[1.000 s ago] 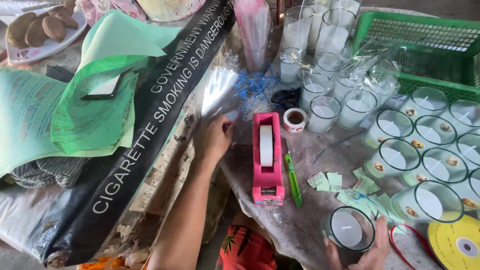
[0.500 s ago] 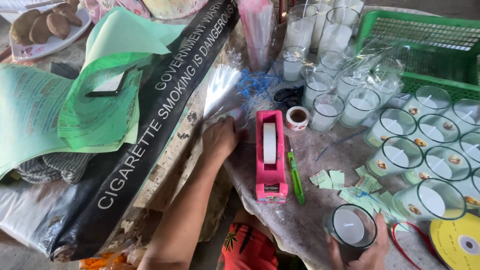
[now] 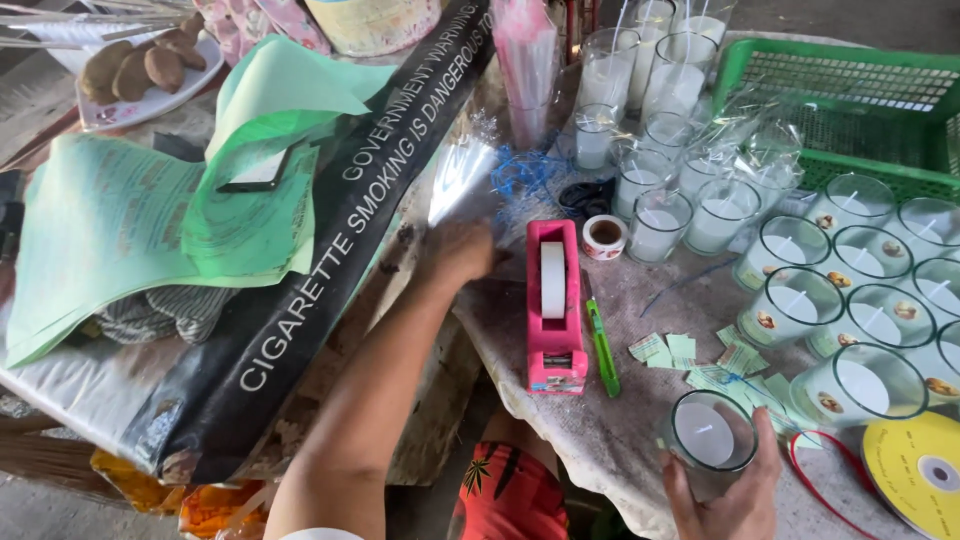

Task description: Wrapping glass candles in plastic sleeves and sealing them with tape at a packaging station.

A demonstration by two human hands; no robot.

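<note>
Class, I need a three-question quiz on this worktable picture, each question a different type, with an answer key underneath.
1. True or false: the right hand holds a glass candle.
2. What does the left hand touch? A) clear wrap B) green pen C) yellow ribbon spool
3. Fill in: the pink tape dispenser lies just to the ____ of the pen.

Key: 1 true; 2 A; 3 left.
</note>
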